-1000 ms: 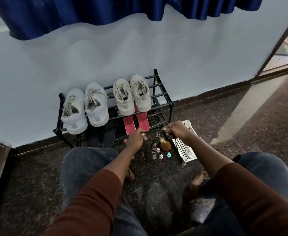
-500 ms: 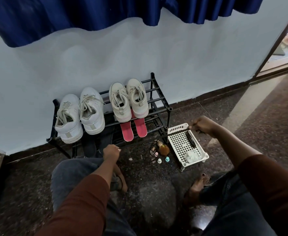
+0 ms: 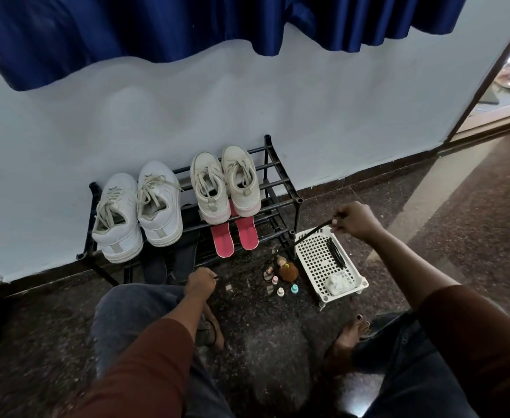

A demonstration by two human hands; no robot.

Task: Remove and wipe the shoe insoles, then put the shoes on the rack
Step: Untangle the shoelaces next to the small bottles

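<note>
Head view. No brand or writing can be read. Two pairs of pale shoes [image 3: 169, 206] are set on the rack [image 3: 278, 188], toes to the wall, long axes running away from the viewer. Pink insoles [image 3: 235, 236] are laid below, pointing likewise. A thin black rod [image 3: 311, 233] is pinched by the right hand [image 3: 357, 221] over the white basket [image 3: 311, 260]. The left hand [image 3: 201, 283] is loosely curled on the knee; whether anything is held cannot be told.

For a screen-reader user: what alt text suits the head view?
Seated person's right hand pinches a thin black strip over a white basket; left hand rests by the knee. Two sneaker pairs sit atop a black rack, pink insoles below.
</note>
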